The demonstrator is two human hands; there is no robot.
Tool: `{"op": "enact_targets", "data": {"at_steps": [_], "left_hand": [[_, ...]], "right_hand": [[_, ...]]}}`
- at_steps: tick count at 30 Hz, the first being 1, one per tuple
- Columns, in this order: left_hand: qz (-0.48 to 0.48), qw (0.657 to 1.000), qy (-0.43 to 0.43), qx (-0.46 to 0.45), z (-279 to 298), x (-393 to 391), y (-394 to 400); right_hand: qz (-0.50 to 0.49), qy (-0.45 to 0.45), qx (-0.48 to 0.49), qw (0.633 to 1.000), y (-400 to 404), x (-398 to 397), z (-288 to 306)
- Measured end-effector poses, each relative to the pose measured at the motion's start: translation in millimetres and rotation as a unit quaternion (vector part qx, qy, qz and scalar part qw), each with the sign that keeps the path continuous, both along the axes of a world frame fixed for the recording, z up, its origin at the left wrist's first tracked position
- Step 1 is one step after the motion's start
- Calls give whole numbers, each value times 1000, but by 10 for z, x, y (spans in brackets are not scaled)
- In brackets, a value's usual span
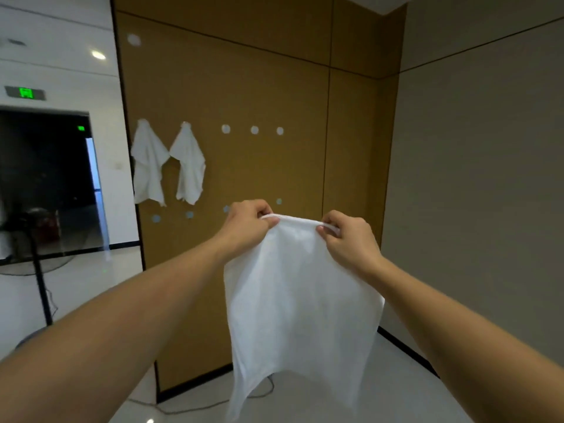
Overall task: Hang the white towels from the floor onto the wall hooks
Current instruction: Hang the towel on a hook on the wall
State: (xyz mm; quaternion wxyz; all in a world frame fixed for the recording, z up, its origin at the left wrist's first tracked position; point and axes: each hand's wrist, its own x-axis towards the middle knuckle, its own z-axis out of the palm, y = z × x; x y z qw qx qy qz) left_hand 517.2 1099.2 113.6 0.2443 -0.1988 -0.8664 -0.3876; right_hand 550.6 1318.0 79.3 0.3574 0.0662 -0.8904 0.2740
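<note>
A white towel [300, 300] hangs in front of me, stretched between both hands by its top edge. My left hand [248, 222] pinches the left end of that edge and my right hand [348, 236] pinches the right end. On the brown wall panel, two white towels hang from hooks: one at the far left [148, 164], one beside it [189, 166]. To their right in the same row are three bare round hooks [225, 128], [254, 130], [280, 130]. A lower row of hooks [189, 214] runs just behind my hands.
The brown panel [244, 87] meets a grey wall [473, 193] at the right. A fan stand [41, 288] and a dark doorway [45, 178] are at the left. A cable [183, 409] lies on the glossy white floor at the panel's base.
</note>
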Motion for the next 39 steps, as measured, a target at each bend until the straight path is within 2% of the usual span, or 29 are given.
{"op": "enact_targets", "data": {"at_steps": [6,11,18,24,29,32,35,39], "left_hand": [[49,997,60,6,399,-1317,-422],[36,997,67,33,762,-2420,-701],[51,994,93,-10,991,-3802,-987],[89,989,119,-19,1102,-4986,-1072],[136,975,170,-40,1282,-5930,-1105],[142,965,221,-30,1445,-6426,-1092],[137,955,256,-63,1625,-6890,-1074],[137,951,258,-104,1838,-7468,-1156]], "right_hand": [[37,43,67,996,-333,-1442,386],[50,75,136,987,-532,-2657,816],[73,119,205,969,-681,-4201,1116],[99,228,258,934,-769,-5480,1260],[175,362,326,856,-699,-6465,1380],[207,356,322,853,-698,-7071,1590],[213,391,345,826,-717,-7694,1816],[196,409,320,832,-804,-8495,2067]]}}
